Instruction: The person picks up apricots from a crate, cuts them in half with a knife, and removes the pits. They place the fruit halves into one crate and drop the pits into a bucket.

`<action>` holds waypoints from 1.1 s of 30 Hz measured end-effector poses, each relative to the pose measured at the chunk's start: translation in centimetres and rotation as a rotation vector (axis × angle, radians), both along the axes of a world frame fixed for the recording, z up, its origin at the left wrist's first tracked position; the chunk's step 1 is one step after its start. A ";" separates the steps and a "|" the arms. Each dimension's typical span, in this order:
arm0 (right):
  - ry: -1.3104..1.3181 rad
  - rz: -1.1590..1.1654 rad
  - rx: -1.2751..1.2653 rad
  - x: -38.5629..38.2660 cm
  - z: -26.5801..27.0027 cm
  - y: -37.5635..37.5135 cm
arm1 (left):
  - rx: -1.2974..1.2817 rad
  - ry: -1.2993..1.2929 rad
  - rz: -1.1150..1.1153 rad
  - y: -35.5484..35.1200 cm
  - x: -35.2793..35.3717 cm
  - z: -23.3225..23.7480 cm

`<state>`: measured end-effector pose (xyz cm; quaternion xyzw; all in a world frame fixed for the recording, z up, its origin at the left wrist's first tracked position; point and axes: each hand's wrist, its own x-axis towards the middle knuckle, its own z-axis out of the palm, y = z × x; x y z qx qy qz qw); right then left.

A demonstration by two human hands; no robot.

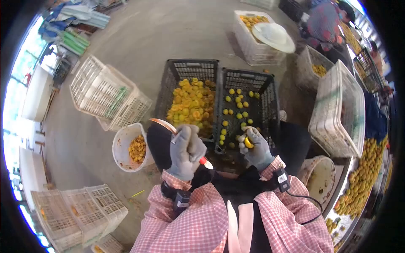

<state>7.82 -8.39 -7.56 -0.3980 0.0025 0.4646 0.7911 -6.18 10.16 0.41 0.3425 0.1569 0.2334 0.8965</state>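
Note:
My left hand, in a grey glove, is closed round the handle of a knife. Its curved blade points up and left, and the red and white handle end shows below the fist. My right hand, also gloved, holds a yellow-orange fruit between its fingers. Beyond my hands, a black crate holds many cut yellow fruit pieces. Beside it on the right, a second black crate holds scattered green-yellow whole fruit.
A white bucket with orange pieces stands left of my knees. White crates stand left and lower left; another crate and a bucket are at right. A person is at the upper right, near fruit-laden surfaces.

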 end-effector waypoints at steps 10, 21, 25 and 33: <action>0.181 0.110 0.050 -2.9 2.5 16.5 | -0.135 -0.119 0.072 2.5 -8.9 0.6; -0.419 -0.110 -0.290 -0.5 -2.0 24.4 | -0.214 -0.165 0.096 4.7 -12.5 -1.1; -0.470 0.243 -0.308 -5.8 1.6 28.8 | -0.136 -0.189 -0.067 5.7 -12.9 -0.7; -0.399 0.568 -0.082 -10.8 1.0 28.3 | -0.130 -0.204 0.009 7.8 -11.3 -0.5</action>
